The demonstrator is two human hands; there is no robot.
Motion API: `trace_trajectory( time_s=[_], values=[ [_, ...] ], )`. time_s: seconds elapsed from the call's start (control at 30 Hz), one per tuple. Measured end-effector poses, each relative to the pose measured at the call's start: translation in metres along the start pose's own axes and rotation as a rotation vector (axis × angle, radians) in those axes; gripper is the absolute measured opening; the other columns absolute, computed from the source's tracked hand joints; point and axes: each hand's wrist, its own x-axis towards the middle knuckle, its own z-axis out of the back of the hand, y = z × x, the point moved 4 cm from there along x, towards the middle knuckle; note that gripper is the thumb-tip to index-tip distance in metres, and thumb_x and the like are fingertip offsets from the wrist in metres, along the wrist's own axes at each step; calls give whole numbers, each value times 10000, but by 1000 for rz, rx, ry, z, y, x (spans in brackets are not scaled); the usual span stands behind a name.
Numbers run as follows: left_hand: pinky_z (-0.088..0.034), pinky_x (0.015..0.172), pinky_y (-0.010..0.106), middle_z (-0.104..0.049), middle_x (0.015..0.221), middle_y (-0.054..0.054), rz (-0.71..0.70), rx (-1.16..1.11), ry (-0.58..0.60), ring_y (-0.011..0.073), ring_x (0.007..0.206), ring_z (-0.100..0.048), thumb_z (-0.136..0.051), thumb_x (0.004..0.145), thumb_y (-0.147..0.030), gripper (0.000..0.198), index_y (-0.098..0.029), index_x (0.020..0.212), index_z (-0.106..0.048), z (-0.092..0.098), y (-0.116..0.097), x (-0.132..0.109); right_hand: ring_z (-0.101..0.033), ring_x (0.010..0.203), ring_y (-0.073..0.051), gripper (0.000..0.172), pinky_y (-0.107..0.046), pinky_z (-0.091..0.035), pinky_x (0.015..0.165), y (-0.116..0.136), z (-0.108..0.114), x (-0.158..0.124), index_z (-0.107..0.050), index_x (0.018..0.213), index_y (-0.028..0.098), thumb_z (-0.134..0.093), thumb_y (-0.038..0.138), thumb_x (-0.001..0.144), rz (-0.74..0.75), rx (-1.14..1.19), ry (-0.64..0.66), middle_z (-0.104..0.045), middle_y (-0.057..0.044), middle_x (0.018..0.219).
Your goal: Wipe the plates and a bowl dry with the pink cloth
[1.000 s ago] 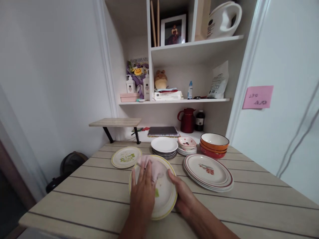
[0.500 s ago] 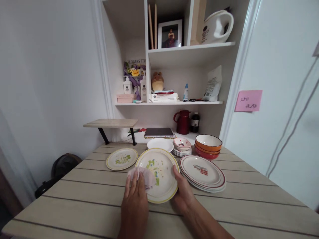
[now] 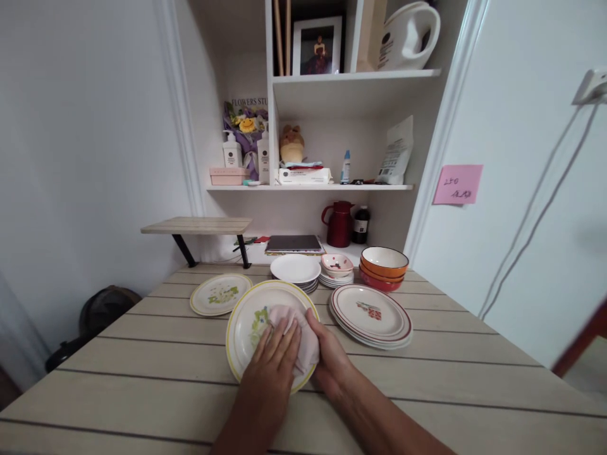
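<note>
A white plate [image 3: 243, 332] with a yellow rim and a green floral print is tilted up above the table. My right hand [image 3: 329, 354] grips its right edge, thumb near the rim and fingers behind it. With its fingers laid nearly flat, my left hand [image 3: 277, 357] presses a pale pink cloth [image 3: 308, 347] against the right half of the plate's face. The cloth and hand cover part of the print. A similar floral plate [image 3: 222, 295] lies on the table behind and to the left. Right of my hands sits a stack of red-rimmed plates [image 3: 372, 313].
Behind the held plate stand stacked white plates [image 3: 294, 269], a small pink-patterned bowl [image 3: 336, 265] on small dishes, and nested orange and red bowls [image 3: 383, 268]. A low wooden riser [image 3: 199, 225] is at back left. A red jug [image 3: 339, 224] stands beneath the shelves.
My left hand and the cloth have slid from the plate's left edge to its right side. The plate has shifted slightly left in view, still held by my right hand. The camera view has shifted.
</note>
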Motion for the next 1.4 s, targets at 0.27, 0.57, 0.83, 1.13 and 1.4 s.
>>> trace_trajectory(
  time_s=[0.27,0.57,0.83,1.13,1.4],
  values=[
    [-173,1191,447,-604,1358,15,-66,-58,3,181,1336,-459,-382,939,-135,450,-239,1358,-510,13,4,4,-646,1110,-291,602,-459,-468,998,14,8,3,-607,1220,51,-468,551,914,-16,37,-34,-716,-189,1112],
    [-47,1153,644,-577,1374,60,279,212,3,297,1297,-494,-329,880,-19,490,-172,1269,-586,8,26,-8,-641,1132,-263,532,-436,-456,1027,29,19,1,-568,1309,130,-579,462,894,197,-48,-196,-713,-129,1158],
    [-304,1114,560,-522,1414,191,330,65,-17,318,1378,-393,-445,936,-373,574,-65,1419,-403,0,30,-8,-667,1082,-279,543,-434,-461,1017,12,6,-3,-578,1292,81,-592,450,893,104,-92,-125,-713,-163,1141],
    [-299,1126,498,-373,1536,110,375,27,-20,267,1431,-304,-399,919,-176,656,-163,1529,-159,-11,20,26,-654,1108,-272,562,-405,-418,1050,-2,-3,-1,-594,1281,75,-610,461,873,58,-71,23,-698,-167,1170],
    [-310,1094,566,-431,1502,37,230,-87,135,276,1393,-375,-409,879,-85,646,-267,1489,-301,-14,20,26,-647,1119,-261,539,-402,-416,1043,-1,6,5,-606,1269,101,-594,467,874,14,-2,17,-709,-139,1160]
  ],
)
